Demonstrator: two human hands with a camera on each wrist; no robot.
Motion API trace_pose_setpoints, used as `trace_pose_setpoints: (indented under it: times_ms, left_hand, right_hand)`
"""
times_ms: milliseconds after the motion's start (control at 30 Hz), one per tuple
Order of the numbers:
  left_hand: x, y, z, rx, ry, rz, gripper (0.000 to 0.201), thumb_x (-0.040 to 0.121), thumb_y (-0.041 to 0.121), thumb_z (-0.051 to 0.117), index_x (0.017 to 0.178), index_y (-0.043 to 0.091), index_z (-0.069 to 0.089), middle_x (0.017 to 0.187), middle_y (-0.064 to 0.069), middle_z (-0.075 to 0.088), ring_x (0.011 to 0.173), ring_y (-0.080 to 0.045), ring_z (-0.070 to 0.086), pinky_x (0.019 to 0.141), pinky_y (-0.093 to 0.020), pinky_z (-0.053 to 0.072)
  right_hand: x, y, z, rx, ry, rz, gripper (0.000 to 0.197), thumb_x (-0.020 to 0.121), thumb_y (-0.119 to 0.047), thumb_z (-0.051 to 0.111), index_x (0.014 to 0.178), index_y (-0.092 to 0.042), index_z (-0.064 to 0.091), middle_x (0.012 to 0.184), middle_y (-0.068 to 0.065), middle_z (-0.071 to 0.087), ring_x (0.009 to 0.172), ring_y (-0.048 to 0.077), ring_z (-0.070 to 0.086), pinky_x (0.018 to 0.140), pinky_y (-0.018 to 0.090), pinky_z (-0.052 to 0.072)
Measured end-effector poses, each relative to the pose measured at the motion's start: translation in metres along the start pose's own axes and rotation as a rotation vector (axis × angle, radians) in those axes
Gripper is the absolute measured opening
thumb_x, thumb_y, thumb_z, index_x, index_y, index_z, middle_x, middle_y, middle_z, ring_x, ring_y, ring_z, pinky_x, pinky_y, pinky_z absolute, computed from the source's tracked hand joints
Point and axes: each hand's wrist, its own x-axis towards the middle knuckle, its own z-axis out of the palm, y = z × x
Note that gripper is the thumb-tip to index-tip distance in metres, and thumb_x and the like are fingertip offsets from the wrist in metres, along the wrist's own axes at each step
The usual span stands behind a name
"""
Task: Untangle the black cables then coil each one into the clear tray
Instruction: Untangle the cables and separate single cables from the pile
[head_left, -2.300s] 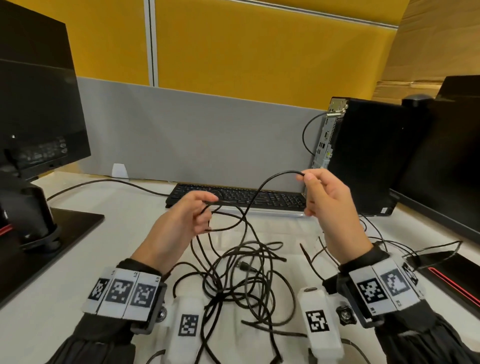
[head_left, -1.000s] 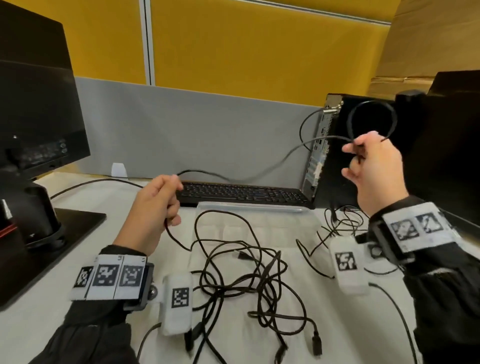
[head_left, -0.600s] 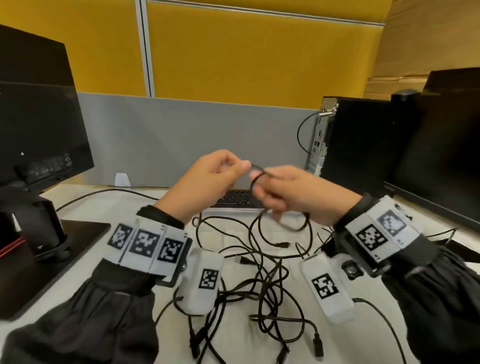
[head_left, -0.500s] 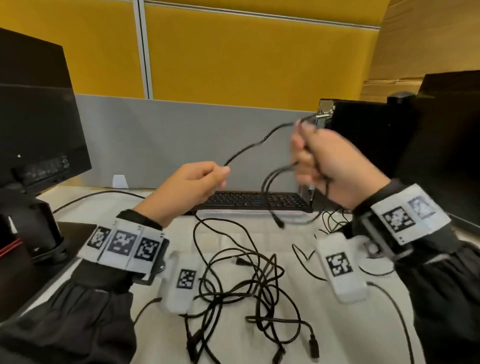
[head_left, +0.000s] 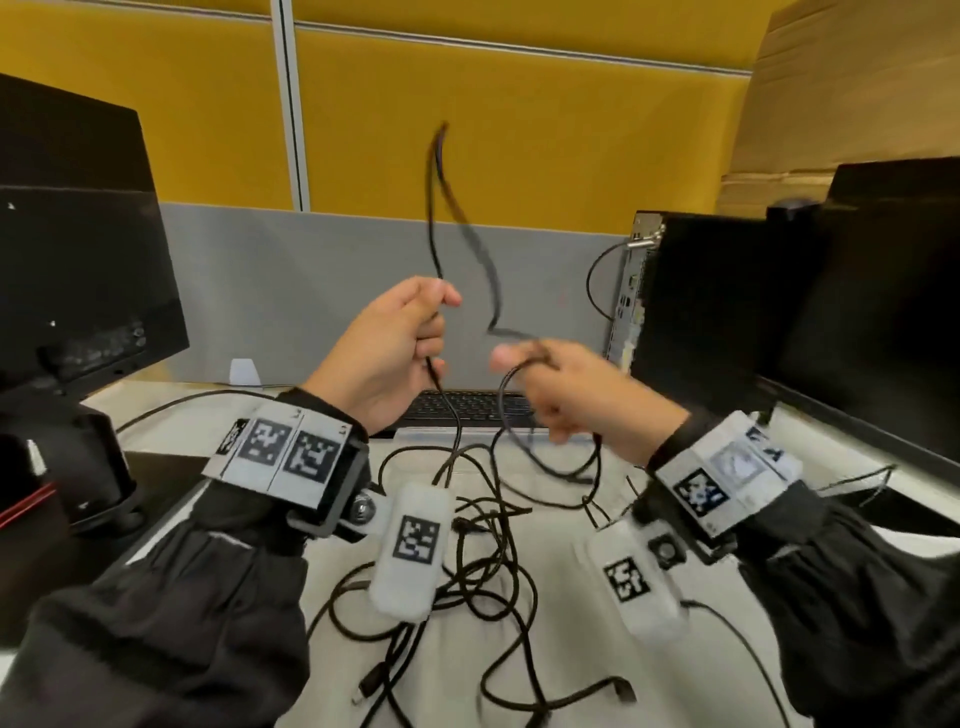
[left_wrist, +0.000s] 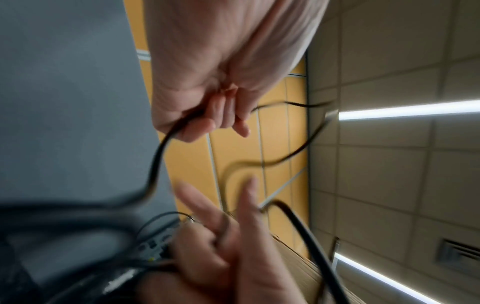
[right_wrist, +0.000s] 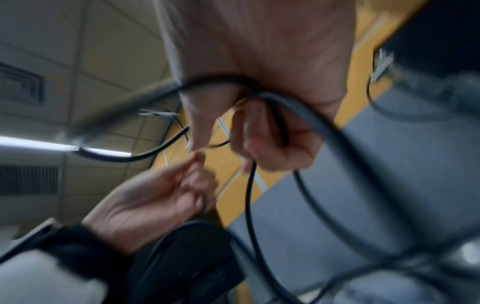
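One black cable (head_left: 435, 208) runs between both hands and arcs up in a tall blurred loop above them. My left hand (head_left: 431, 332) grips the cable in curled fingers, as the left wrist view (left_wrist: 221, 117) also shows. My right hand (head_left: 524, 364), close to the right of it, holds a few coiled loops of the same cable, which hang below it (right_wrist: 259, 133). The rest of the black cables lie as a tangle (head_left: 483, 561) on the desk under my wrists. The clear tray (head_left: 410, 432) lies just before the keyboard, partly under the tangle.
A black keyboard (head_left: 467, 405) lies behind the tray. A monitor and its stand (head_left: 78, 270) fill the left side. A PC tower (head_left: 696, 312) and a second monitor (head_left: 883, 322) stand at the right. Thin wires (head_left: 857, 480) trail at the right desk edge.
My right hand has dropped from head height and come in close to my left hand, which has risen. The cable between them now bows up in a tall loop.
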Motion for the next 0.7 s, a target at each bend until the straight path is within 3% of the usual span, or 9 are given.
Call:
trace_pose_setpoints:
  times_ms: [67,167,267,333,400,467,567,633,700]
  left_hand:
    - [-0.003,0.004,0.01,0.026,-0.05,0.07,0.022,0.1,0.026,0.039,0.084,0.017,0.053,0.056,0.01,0.03,0.051,-0.006,0.026,0.052,-0.019,0.03]
    - [-0.009,0.004,0.011,0.09,0.005,0.162,0.019,0.099,0.026,0.041,0.088,0.02,0.055,0.068,0.005,0.037,0.063,-0.008,0.039,0.062,-0.022,0.041]
    - [-0.017,-0.013,0.004,0.162,0.126,0.119,0.014,0.093,0.035,0.051,0.1,0.023,0.052,0.091,0.003,0.051,0.091,-0.015,0.053,0.077,-0.03,0.046]
    - [-0.025,-0.032,-0.001,0.181,0.019,-0.065,0.037,0.087,0.039,0.061,0.113,0.019,0.045,0.104,-0.001,0.059,0.095,-0.021,0.061,0.079,-0.034,0.05]
    - [-0.036,-0.047,0.0,0.21,-0.23,-0.175,0.038,0.088,0.029,0.062,0.115,0.01,0.044,0.09,-0.007,0.067,0.074,-0.021,0.065,0.068,-0.031,0.052]
    - [-0.045,-0.052,-0.002,0.195,-0.413,-0.151,0.023,0.088,0.027,0.055,0.1,0.008,0.051,0.065,-0.003,0.06,0.059,-0.017,0.058,0.063,-0.026,0.051]
    - [-0.044,-0.048,-0.009,0.019,-0.373,-0.164,0.029,0.096,0.032,0.042,0.086,0.008,0.054,0.056,-0.002,0.047,0.059,-0.017,0.054,0.068,-0.028,0.049]
    - [-0.043,-0.043,-0.011,-0.095,-0.331,-0.215,0.03,0.093,0.032,0.039,0.084,0.009,0.056,0.062,-0.005,0.053,0.069,-0.02,0.06,0.065,-0.029,0.05]
    - [-0.043,-0.044,-0.011,-0.102,-0.354,-0.205,0.02,0.09,0.028,0.048,0.084,0.011,0.058,0.073,-0.006,0.06,0.082,-0.019,0.064,0.06,-0.027,0.05]
  right_hand:
    - [-0.003,-0.003,0.018,0.002,-0.228,-0.005,0.029,0.092,-0.041,0.052,0.097,-0.016,0.067,0.055,-0.006,0.026,0.044,0.007,0.026,0.043,0.02,0.03]
    - [-0.001,-0.007,0.022,0.049,-0.309,-0.033,0.03,0.097,-0.034,0.046,0.087,-0.01,0.062,0.052,-0.005,0.027,0.043,0.007,0.022,0.042,0.019,0.022]
    - [-0.001,-0.008,0.014,0.105,-0.232,-0.068,0.027,0.099,-0.026,0.043,0.084,-0.01,0.057,0.054,-0.001,0.041,0.04,0.006,0.023,0.039,0.017,0.02]
    - [-0.001,-0.008,0.007,0.153,-0.123,-0.093,0.028,0.1,-0.023,0.041,0.078,-0.015,0.056,0.058,0.001,0.047,0.038,0.005,0.024,0.037,0.016,0.021]
    - [0.001,-0.007,0.002,0.221,-0.049,-0.1,0.03,0.1,-0.018,0.038,0.073,-0.017,0.052,0.056,-0.001,0.051,0.038,0.006,0.022,0.034,0.015,0.02]
    - [0.002,-0.006,-0.001,0.274,-0.015,-0.087,0.03,0.1,-0.015,0.035,0.073,-0.016,0.047,0.052,-0.002,0.053,0.04,0.007,0.02,0.033,0.015,0.019]
    - [0.004,-0.005,-0.007,0.374,0.098,-0.078,0.025,0.1,-0.015,0.033,0.078,-0.014,0.045,0.049,-0.002,0.053,0.043,0.011,0.021,0.034,0.016,0.022]
    - [0.007,-0.004,-0.011,0.447,0.177,-0.083,0.023,0.1,-0.015,0.033,0.08,-0.014,0.044,0.046,-0.003,0.052,0.045,0.012,0.019,0.033,0.015,0.023]
    - [0.008,-0.003,-0.015,0.504,0.233,-0.087,0.025,0.101,-0.016,0.031,0.079,-0.014,0.043,0.045,-0.003,0.051,0.043,0.011,0.019,0.032,0.015,0.023]
